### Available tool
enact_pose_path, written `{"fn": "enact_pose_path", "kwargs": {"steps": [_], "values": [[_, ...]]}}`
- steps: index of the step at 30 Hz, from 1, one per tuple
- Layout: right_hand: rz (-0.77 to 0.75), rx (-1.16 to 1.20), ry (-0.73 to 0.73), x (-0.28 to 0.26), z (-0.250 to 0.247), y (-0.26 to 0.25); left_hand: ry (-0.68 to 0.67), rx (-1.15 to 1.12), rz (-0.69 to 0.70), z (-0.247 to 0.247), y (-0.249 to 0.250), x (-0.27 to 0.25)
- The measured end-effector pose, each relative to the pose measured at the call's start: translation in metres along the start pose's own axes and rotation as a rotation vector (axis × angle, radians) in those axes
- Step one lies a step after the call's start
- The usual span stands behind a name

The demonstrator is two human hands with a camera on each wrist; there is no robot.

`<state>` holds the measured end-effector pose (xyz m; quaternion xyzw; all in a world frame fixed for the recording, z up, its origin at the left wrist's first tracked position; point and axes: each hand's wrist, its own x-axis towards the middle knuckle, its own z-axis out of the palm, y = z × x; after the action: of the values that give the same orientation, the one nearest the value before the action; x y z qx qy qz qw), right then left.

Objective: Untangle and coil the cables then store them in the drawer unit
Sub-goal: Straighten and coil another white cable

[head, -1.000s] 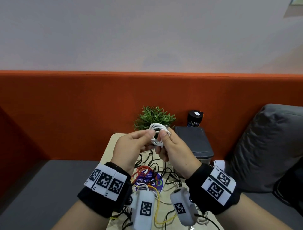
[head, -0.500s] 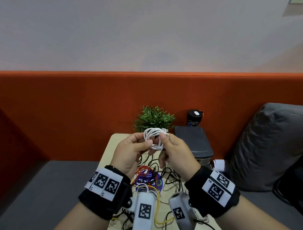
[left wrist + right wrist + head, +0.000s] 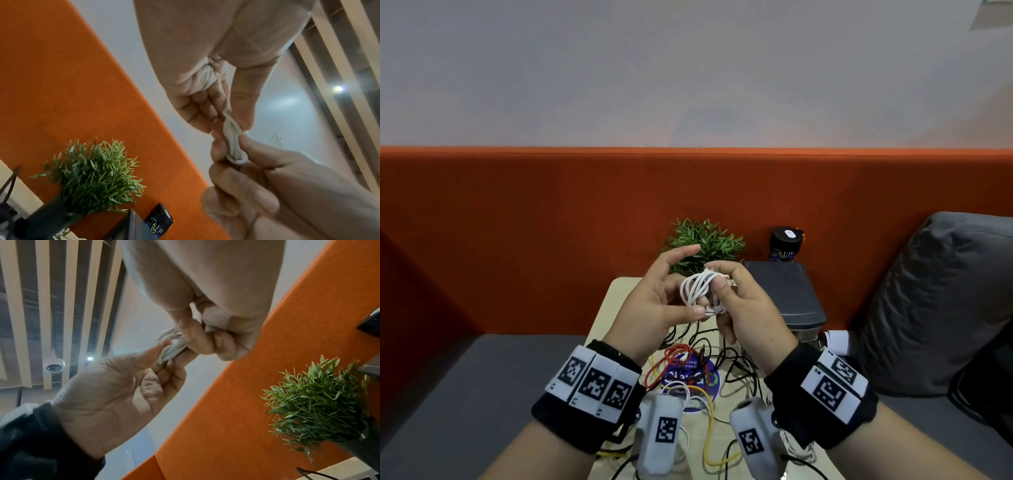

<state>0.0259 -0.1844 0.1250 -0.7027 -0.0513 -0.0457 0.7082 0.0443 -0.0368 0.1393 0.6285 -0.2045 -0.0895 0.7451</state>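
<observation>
A small coil of white cable is held up between both hands above the table. My left hand pinches its lower end with the thumb, and the index finger points up, off the coil. My right hand grips the coil's right side with thumb and curled fingers. The left wrist view shows the white cable squeezed between fingertips of both hands. In the right wrist view the white cable sticks out of the right fist. The grey drawer unit stands just right of the hands.
A tangle of black, red, yellow and white cables lies on the small beige table under the hands. A potted plant and a black cylinder stand at the back. A grey cushion lies to the right.
The coil has turned from a flat ring to a narrower bundle. My left index finger has lifted off it and points up, and the left thumb now pinches its lower end.
</observation>
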Motion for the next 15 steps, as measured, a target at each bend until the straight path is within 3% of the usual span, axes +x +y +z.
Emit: {"fn": "enact_pose_path", "kwargs": {"steps": [5, 15], "values": [[-0.002, -0.025, -0.118, 0.002, -0.004, 0.0, -0.067, 0.063, -0.03, -0.013, 0.005, 0.0], [-0.101, -0.338, -0.113, 0.007, -0.014, -0.001, 0.006, 0.105, -0.049, -0.018, 0.002, 0.002]]}}
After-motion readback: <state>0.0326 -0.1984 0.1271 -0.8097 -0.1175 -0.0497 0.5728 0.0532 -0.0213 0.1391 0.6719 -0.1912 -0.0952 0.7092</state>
